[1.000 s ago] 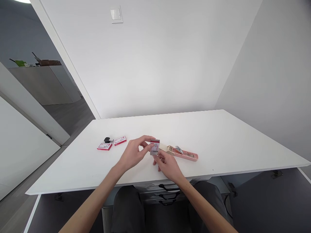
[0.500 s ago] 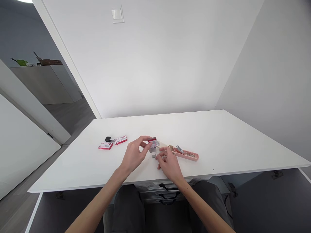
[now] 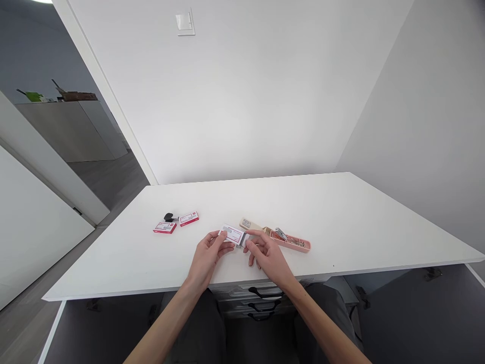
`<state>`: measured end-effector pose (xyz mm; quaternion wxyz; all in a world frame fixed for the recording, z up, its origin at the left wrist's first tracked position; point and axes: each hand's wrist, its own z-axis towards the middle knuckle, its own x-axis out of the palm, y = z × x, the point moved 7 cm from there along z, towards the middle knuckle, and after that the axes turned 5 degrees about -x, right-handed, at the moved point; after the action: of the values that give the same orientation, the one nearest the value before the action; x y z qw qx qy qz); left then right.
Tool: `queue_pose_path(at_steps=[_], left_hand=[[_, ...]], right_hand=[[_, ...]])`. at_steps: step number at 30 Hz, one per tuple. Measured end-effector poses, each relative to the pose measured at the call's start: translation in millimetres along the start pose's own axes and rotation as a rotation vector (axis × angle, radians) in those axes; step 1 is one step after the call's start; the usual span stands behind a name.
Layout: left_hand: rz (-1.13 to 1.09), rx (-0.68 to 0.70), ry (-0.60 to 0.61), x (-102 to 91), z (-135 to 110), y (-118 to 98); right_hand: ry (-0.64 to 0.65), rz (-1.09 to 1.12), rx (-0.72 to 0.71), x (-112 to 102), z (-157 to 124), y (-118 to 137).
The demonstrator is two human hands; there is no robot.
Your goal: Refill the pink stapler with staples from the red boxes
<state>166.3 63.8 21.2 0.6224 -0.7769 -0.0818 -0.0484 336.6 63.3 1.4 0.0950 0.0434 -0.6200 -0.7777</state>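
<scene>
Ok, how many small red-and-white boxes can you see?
3: one box in the left hand, the right hand at its end; a second box and a third box on the white table, left of the hands. The hands could hide others.

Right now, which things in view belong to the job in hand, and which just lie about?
In use, it seems:
flat white-and-red cardboard box, in the left hand, right hand at one end
perhaps the long pink plastic tray holding metal pieces

Apparently lying about:
two flat red-and-white boxes
small black-and-silver object beside them
</scene>
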Motion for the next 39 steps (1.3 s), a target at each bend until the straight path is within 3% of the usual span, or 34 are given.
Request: queue_pose_path(at_steps=[12,23,35,39], left_hand=[[0.102,0.092,0.04,-0.9,-12,4],[0.062,0.072,0.054,0.3,-11,6],[0.177,0.121,0.052,-0.9,-9,9],[0.257,0.13,0.084,3.3,-10,8]], right_hand=[[0.003,-0.036,0.037,2,-1,-5],[0.015,-0.041,0.046,2,0,-8],[0.018,-0.034,0.044,1,-1,-7],[0.075,-0.004,0.062,3,-2,-3]])
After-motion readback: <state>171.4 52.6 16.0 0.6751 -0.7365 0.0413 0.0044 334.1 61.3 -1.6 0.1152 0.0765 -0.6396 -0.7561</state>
